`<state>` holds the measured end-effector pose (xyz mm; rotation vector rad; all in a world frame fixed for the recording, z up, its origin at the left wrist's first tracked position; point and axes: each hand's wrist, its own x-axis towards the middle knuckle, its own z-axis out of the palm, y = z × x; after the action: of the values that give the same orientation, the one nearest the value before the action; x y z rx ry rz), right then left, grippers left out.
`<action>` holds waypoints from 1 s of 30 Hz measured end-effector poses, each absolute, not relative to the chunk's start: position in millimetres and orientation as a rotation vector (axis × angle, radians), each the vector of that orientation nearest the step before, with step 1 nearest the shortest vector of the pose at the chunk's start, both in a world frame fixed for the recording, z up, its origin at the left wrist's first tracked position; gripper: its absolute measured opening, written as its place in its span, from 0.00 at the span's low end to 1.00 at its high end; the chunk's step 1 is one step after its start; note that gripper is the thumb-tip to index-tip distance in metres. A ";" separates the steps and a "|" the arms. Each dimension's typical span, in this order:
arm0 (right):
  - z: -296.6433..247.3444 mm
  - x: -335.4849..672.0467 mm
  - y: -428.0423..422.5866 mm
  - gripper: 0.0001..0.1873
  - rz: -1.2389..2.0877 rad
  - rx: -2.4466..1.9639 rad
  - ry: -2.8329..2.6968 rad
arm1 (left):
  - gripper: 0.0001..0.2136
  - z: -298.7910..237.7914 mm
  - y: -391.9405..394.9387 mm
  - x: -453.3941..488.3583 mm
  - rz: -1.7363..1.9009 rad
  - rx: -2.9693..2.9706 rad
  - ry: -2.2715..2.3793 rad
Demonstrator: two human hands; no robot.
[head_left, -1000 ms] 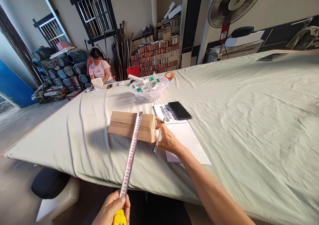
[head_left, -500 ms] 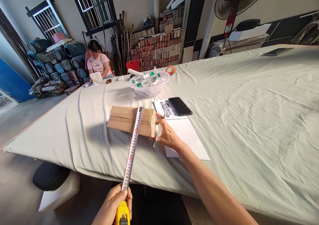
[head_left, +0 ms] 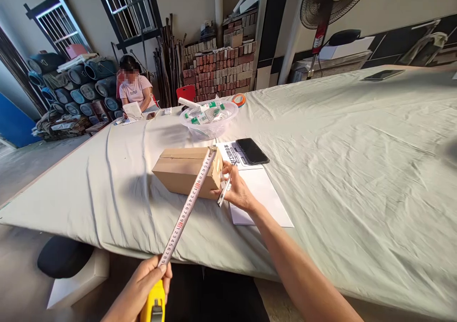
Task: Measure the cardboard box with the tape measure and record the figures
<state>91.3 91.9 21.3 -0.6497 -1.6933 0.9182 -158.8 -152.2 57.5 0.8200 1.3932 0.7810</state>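
Note:
My left hand (head_left: 144, 275) is closed around a yellow tape measure (head_left: 154, 303) at the bottom of the view. Its steel blade (head_left: 181, 212) runs out up and to the right, with the tip at the top right edge of a brown cardboard box (head_left: 178, 175). My right hand (head_left: 238, 189) grips the box by its right end, thumb and fingers on opposite edges. A slim clear pen (head_left: 223, 193) is also held in that hand, pointing down. The box's long front side faces me, and the palm side of the hand is partly hidden.
Just right of the box, a black phone (head_left: 253, 151) rests on a printed booklet (head_left: 262, 193). Beyond stands a clear plastic basin (head_left: 209, 124) of bottles, beside an orange tape roll (head_left: 239, 99). Another person (head_left: 135, 91) sits at the table's (head_left: 339, 170) far left edge.
The box has been turned, showing more of its plain front side. The blade's tip has moved right toward the box's end, while my left hand and the tape measure have shifted left.

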 end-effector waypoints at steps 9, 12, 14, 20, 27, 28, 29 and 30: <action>28.7 101.9 89.2 0.29 1.118 -0.676 -1.639 | 0.21 105.6 -122.5 -220.1 0.277 1.295 1.643; 27.0 106.1 91.2 0.28 1.178 -0.663 -1.655 | 0.21 117.7 -108.0 -244.2 0.161 1.427 1.685; 25.6 108.1 92.7 0.28 1.191 -0.643 -1.681 | 0.21 124.5 -97.0 -260.9 0.117 1.495 1.694; 25.8 108.9 93.3 0.30 1.200 -0.691 -1.707 | 0.19 154.0 -52.1 -294.6 0.036 1.699 1.687; 21.0 109.6 94.1 0.32 1.237 -0.807 -1.686 | 0.16 177.5 0.6 -299.9 -0.114 1.944 1.719; 21.2 109.8 93.9 0.32 1.239 -0.814 -1.683 | 0.16 176.8 5.9 -299.3 -0.115 1.949 1.726; 21.6 109.8 93.5 0.32 1.241 -0.817 -1.680 | 0.15 175.3 10.5 -298.4 -0.111 1.949 1.730; 22.2 109.8 93.0 0.32 1.245 -0.821 -1.675 | 0.15 173.2 14.6 -297.6 -0.106 1.947 1.731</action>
<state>109.8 93.0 22.2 -0.8205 -1.6754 1.2447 -297.6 14.6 173.2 1.9469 1.7312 -0.1057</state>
